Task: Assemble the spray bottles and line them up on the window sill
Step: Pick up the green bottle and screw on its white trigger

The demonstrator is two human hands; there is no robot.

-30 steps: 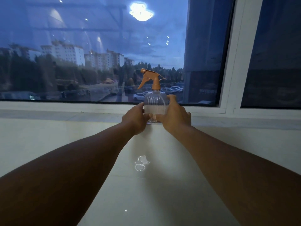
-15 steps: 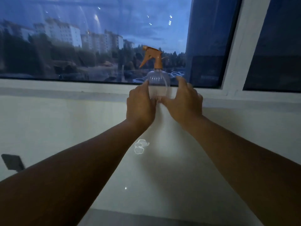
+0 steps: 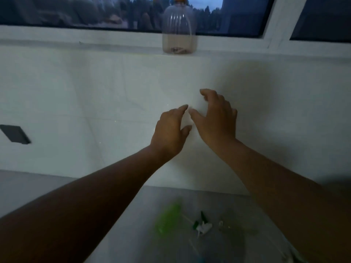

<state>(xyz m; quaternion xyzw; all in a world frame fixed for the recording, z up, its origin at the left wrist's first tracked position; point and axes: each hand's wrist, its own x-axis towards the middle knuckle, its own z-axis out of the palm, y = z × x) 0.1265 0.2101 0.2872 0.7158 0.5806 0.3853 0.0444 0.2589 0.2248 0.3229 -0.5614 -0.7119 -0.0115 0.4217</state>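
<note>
Now the clear bottle stands upright on the sill.

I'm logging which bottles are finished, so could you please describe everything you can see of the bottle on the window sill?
The spray bottle stands upright on the white window sill, against the dark glass. Its body looks like clear, ribbed plastic, rounded at the shoulders, and a thin tube shows inside. At the top edge of the picture only an orange collar shows; the rest of the head is cut off. Nothing touches it but the sill: both hands are well below, empty.
</note>
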